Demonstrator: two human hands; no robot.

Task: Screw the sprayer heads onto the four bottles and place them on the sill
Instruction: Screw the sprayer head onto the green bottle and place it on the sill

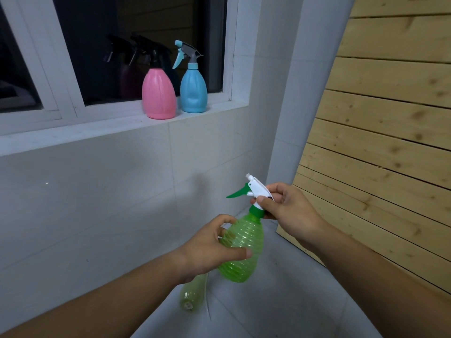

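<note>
Dark window [146, 32], white tiled wall [97, 196], wooden slats [390, 118].

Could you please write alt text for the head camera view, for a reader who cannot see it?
Two hands hold a green bottle: the left hand grips its body, the right hand its white sprayer head. A pink bottle and blue bottle stand on the sill.

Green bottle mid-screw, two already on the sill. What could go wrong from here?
1. The right hand pinches the white sprayer head while the green bottle is tilted in the left hand; the collar may cross-thread.
2. The pink bottle and blue bottle stand close together on the sill; placing a third beside them may knock one over.
3. Another bottle lies on the floor below the hands, easy to step on.
</note>
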